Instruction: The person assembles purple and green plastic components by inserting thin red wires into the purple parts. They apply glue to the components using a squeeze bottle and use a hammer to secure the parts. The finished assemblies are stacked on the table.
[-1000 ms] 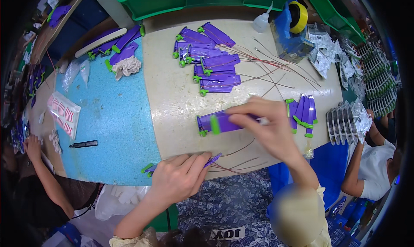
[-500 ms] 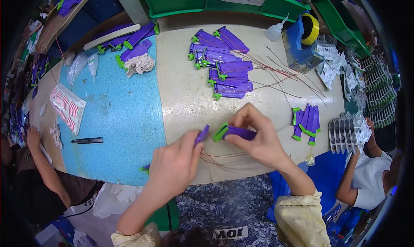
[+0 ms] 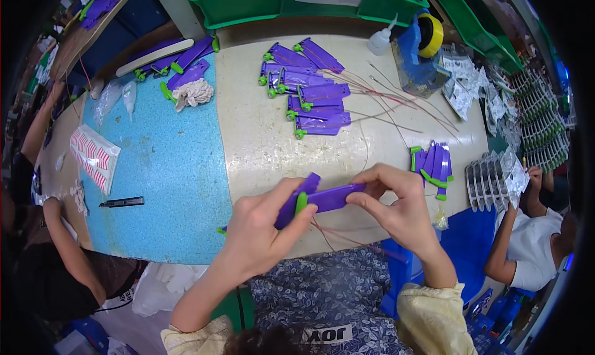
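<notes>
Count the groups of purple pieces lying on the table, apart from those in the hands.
3: a pile at the middle top of the table, a small stack to the right near the trays, and a bunch at the upper left. Others may be hidden.

- Two hands at work over the table: left hand (image 3: 263, 231), right hand (image 3: 396, 203).
- Two purple pieces (image 3: 328, 198) held between them, one green clip (image 3: 301, 203) on them.
- About seven purple pieces with green ends in the pile in the middle (image 3: 310, 92); hard to count where piled up.
- About four purple pieces in the small pile on the right (image 3: 434, 163).
- About four more purple pieces at the back left (image 3: 183, 64).
- One yellow tape roll (image 3: 429, 36).
- One clear squeeze bottle (image 3: 379, 40).
- One black pen (image 3: 122, 201) on the blue mat.
- Two green bins (image 3: 248, 5) at the back.
- Many thin wires (image 3: 396, 104), too many to count.
</notes>
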Motion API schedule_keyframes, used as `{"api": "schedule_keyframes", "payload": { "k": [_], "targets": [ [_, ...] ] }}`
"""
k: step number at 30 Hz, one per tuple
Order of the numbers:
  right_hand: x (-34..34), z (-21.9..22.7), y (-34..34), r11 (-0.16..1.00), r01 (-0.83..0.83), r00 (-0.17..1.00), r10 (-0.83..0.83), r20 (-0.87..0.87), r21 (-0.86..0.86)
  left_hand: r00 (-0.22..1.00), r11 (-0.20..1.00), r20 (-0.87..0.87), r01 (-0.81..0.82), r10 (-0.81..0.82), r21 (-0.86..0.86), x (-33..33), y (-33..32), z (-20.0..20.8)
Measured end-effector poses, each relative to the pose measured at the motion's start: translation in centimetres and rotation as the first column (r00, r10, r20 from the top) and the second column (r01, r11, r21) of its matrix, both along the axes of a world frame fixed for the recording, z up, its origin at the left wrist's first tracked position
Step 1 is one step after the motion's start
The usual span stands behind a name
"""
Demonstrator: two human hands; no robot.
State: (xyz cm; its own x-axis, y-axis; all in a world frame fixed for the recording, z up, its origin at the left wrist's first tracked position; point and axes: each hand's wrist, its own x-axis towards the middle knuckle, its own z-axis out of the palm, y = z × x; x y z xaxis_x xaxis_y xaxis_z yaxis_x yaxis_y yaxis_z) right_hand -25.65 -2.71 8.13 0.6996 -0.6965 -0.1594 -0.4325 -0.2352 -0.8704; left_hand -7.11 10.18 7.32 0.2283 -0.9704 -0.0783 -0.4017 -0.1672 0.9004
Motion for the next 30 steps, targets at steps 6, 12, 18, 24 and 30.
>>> {"api": "schedule_keyframes", "payload": {
  "k": [6,12,18,24,30],
  "targets": [
    [0.2,1.7,1.3,0.916,-0.024,0.991,0.075,0.111,-0.401,0.966,0.967,0.131,0.235,-0.221,-0.099,-1.0,-2.1,0.7],
    [-1.7,1.9,-0.9,0.873,0.197,0.972,-0.116,0.203,-0.446,0.700,0.946,-0.713,0.255,-0.039,0.199,0.8,-1.6,0.7],
    [-0.8,1.9,1.4,0.951,-0.071,0.932,0.171,0.319,-0.301,0.587,0.910,-0.797,0.237,0.144,0.339,1.5,-1.5,0.3],
    [-0.1,-0.3,-2.5,0.955,0.193,0.956,-0.131,0.261,-0.225,0.728,0.932,-0.663,0.097,0.173,0.350,2.7,-3.0,0.5],
    [-0.7,-0.1,-2.9,0.909,0.231,0.933,-0.106,0.345,-0.346,0.492,0.894,-0.857,0.299,0.154,0.332,2.7,-2.8,0.4]
  ]
}}
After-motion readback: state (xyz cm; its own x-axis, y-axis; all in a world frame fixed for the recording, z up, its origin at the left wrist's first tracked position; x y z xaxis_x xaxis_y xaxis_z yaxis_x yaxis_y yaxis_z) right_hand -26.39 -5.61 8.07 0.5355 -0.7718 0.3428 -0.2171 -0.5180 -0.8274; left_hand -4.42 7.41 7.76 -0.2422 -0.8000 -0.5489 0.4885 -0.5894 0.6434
